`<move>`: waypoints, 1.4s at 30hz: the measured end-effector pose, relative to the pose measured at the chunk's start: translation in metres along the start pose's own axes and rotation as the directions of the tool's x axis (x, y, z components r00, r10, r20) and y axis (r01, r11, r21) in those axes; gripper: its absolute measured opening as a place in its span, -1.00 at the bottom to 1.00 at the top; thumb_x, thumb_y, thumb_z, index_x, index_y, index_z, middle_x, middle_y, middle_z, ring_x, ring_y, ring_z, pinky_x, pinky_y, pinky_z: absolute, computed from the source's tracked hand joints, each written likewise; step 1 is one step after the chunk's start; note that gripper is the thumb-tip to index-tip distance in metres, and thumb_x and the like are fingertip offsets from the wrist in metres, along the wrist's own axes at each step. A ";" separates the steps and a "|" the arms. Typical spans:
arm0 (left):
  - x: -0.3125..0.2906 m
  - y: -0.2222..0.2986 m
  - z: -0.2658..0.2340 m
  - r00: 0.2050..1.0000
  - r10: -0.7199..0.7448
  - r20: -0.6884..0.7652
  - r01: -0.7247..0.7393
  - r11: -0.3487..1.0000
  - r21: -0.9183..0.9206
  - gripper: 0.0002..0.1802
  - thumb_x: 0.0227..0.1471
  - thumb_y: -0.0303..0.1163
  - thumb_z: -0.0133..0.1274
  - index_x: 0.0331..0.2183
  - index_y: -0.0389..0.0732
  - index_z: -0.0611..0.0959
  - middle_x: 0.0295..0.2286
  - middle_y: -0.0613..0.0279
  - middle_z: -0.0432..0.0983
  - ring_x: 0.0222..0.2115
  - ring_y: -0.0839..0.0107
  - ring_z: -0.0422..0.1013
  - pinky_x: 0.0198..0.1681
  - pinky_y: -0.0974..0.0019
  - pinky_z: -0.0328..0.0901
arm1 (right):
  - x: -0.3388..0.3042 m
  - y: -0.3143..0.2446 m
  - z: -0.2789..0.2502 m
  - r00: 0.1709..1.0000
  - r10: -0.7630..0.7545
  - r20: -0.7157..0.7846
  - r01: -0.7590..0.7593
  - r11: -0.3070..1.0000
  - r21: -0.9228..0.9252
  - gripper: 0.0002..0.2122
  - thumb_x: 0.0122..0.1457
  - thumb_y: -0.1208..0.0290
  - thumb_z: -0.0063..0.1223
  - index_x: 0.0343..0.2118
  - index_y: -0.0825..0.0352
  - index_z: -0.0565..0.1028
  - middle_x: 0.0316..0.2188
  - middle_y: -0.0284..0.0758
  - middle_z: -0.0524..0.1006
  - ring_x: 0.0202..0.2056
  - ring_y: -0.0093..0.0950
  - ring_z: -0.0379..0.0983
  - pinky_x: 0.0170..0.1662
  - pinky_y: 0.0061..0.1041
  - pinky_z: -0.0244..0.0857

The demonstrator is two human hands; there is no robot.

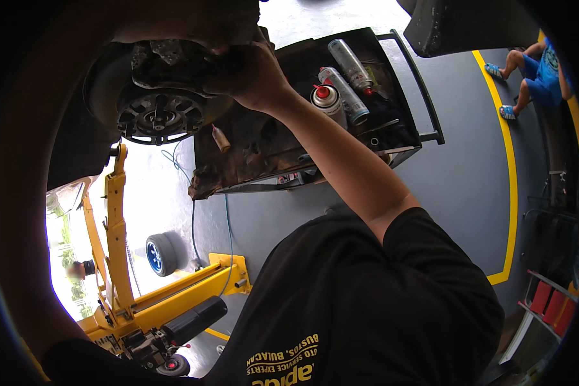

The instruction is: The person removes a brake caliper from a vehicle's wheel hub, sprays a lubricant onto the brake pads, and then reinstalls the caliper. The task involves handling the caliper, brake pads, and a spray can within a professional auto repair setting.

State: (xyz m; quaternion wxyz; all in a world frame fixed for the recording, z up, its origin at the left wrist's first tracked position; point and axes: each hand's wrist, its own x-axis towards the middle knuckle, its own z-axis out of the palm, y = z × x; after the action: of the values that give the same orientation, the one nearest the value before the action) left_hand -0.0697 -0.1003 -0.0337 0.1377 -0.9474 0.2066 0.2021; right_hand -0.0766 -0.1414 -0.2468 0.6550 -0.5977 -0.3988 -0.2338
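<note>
At the upper left, a dark wheel hub (pixel 159 118) with spokes sits bare, no wheel on it. A dirty metal brake part, looking like a caliper (pixel 167 72), is just above it. My right hand (pixel 262 82) reaches up against the dark side of this brake part, its fingers lost in shadow. My left hand (pixel 196 24) is at the top edge, over the same part; the frame's rim and the dark hide its fingers. What either hand grips cannot be made out. A small bottle with a pinkish tip (pixel 220 138) lies on the cart below my right hand.
A black tool cart (pixel 289 148) carries several spray cans (pixel 350 64), one standing with a red nozzle (pixel 328 103). A yellow lift (pixel 174 289), a loose wheel (pixel 161 254) and hoses lie lower left. A seated person (pixel 543 77) is at far right, near red-stepped furniture (pixel 550 302).
</note>
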 end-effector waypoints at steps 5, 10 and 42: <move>0.004 0.001 -0.011 1.000 0.009 0.027 -0.010 0.999 0.044 -0.53 0.03 -0.25 0.19 0.00 -0.18 0.65 -0.03 0.00 0.57 0.05 0.13 0.46 0.19 0.06 0.31 | 0.004 0.005 -0.019 0.987 0.003 0.159 -0.011 0.999 0.048 -0.39 -0.14 0.07 0.50 0.00 0.27 0.61 0.04 -0.13 0.58 0.04 -0.15 0.52 0.18 -0.27 0.34; 0.005 -0.002 -0.022 0.997 -0.016 0.077 0.010 0.997 0.078 -0.54 0.04 -0.26 0.18 0.00 -0.19 0.65 -0.03 -0.01 0.56 0.05 0.13 0.46 0.19 0.06 0.30 | 0.012 0.004 -0.021 0.970 0.086 0.228 -0.106 0.991 0.078 -0.26 -0.19 0.05 0.54 0.09 0.29 0.54 0.07 -0.13 0.55 0.11 -0.13 0.48 0.23 -0.16 0.31; -0.006 -0.011 -0.058 0.976 -0.043 0.212 -0.011 0.970 0.245 -0.57 0.09 -0.30 0.12 0.00 -0.22 0.64 -0.02 -0.02 0.55 0.05 0.14 0.45 0.18 0.09 0.30 | -0.005 0.005 0.017 0.993 0.021 -0.120 -0.016 0.999 0.043 -0.46 0.05 0.03 0.36 0.11 0.08 0.61 0.04 -0.27 0.62 0.16 -0.19 0.45 0.31 -0.19 0.20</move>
State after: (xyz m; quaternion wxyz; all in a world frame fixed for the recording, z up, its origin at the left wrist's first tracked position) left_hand -0.0509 -0.1082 0.0219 0.2765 -0.8973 0.2060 0.2755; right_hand -0.0795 -0.1248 -0.2545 0.6925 -0.5721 -0.3580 -0.2550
